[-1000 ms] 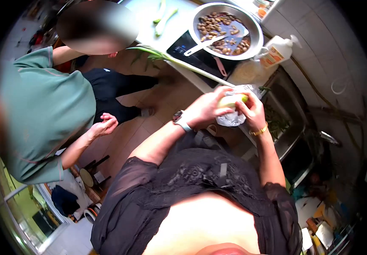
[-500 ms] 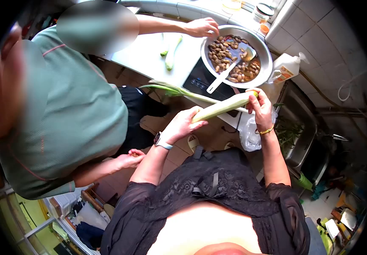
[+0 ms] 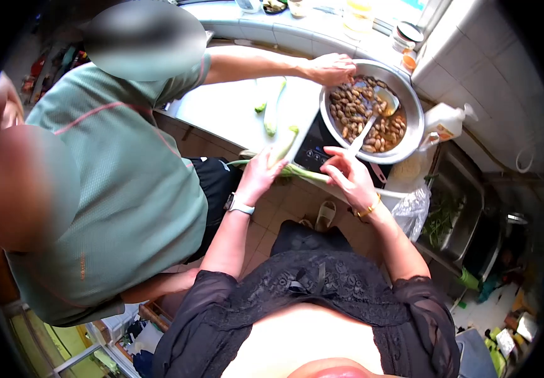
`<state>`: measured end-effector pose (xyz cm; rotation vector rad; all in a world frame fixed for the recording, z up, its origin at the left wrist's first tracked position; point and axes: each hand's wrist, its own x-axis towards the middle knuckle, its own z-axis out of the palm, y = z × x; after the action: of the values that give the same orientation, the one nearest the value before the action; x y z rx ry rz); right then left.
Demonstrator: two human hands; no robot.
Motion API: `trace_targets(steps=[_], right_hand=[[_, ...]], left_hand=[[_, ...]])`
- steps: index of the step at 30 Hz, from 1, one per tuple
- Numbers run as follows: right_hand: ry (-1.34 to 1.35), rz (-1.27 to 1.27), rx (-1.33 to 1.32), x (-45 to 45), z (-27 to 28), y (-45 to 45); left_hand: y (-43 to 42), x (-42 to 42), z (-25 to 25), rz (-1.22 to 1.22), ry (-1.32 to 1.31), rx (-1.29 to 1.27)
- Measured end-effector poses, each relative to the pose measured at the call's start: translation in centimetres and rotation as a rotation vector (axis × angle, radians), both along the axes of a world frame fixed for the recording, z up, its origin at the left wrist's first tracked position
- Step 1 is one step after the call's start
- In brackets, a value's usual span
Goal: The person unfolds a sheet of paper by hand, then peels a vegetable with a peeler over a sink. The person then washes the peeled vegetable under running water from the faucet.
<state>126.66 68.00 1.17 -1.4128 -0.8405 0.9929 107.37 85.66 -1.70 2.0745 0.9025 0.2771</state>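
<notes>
My left hand (image 3: 262, 176) is closed round the lower part of a long pale green gourd (image 3: 283, 146), which points up and away over the front edge of the white counter (image 3: 215, 113). My right hand (image 3: 352, 179) is apart from the gourd, fingers loosely bent and spread, just in front of the metal basin (image 3: 415, 135). Close to it is the white handle of a ladle (image 3: 363, 133) resting in the basin among brown, peanut-like pieces (image 3: 347, 107) in liquid. A green-leaved stalk (image 3: 309, 173) lies along the counter edge between my hands.
A person in a green shirt (image 3: 127, 189) stands at my left, one hand (image 3: 333, 69) at the basin's rim. More pale green vegetables (image 3: 272, 116) lie on the counter. Right are a white pump bottle (image 3: 445, 120), a plastic bag (image 3: 412, 211) and a sink (image 3: 458, 252) holding greens.
My right hand has let go of the gourd's far end. My left hand has swung the gourd from across my front to pointing away. The other person's hand remains at the basin.
</notes>
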Motion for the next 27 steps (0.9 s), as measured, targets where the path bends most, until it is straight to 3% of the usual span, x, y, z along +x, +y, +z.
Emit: trace_targets(steps=[5,8,9,10,12,13,15,16,17,18,19,20,21,23,27], right_hand=[[0.196,0.02,-0.037,2.8,-0.5,-2.8],[0.222,0.015,-0.085,4.2,-0.7,-3.8],[0.225,-0.026,-0.114,4.7,-0.7,-4.0],[0.231,-0.069,-0.149,5.0,-0.6,-4.4],[0.198,-0.157,-0.14,5.5,0.1,-5.0],[0.176,-0.184,-0.13,5.7,0.3,-5.6],[0.134,-0.267,-0.122,5.9,0.4,-6.7],[0.125,-0.34,-0.119,5.9,0.3,-7.0],[0.085,-0.408,-0.1,5.8,0.3,-7.5],[0.053,-0.486,-0.103,4.9,0.7,-8.6],[0.046,-0.56,-0.087,4.1,1.7,-9.1],[0.032,-0.62,-0.067,3.3,1.5,-9.8],[-0.011,-0.655,-0.081,2.8,1.2,-10.7],[-0.086,-0.724,-0.13,2.0,1.3,-12.7],[-0.146,-0.931,-0.218,0.1,0.2,-16.9]], left_hand=[[6.0,-2.7,-5.8,0.089,0.187,0.101],[8.2,-2.6,-6.6,0.079,0.333,0.103],[9.4,-2.6,-7.6,0.029,0.3,0.154],[9.8,-1.1,-5.4,0.052,0.414,0.073],[14.3,-1.2,-9.7,-0.14,0.476,0.234],[15.2,-0.1,-9.1,-0.148,0.459,0.365],[17.6,3.0,-7.8,-0.005,0.348,0.272],[19.9,3.6,-9.6,-0.117,0.333,0.522],[22.3,3.9,-13.0,0.135,0.138,0.36],[24.4,5.1,-14.6,0.171,0.107,0.365],[27.1,5.2,-17.2,0.065,-0.053,0.408],[26.5,6.7,-16.1,0.017,-0.151,0.101],[28.8,6.6,-19.6,-0.095,0.102,0.453],[26.8,8.2,-17.7,-0.113,0.352,0.415],[25.6,8.8,-17.9,-0.1,0.348,0.395]])
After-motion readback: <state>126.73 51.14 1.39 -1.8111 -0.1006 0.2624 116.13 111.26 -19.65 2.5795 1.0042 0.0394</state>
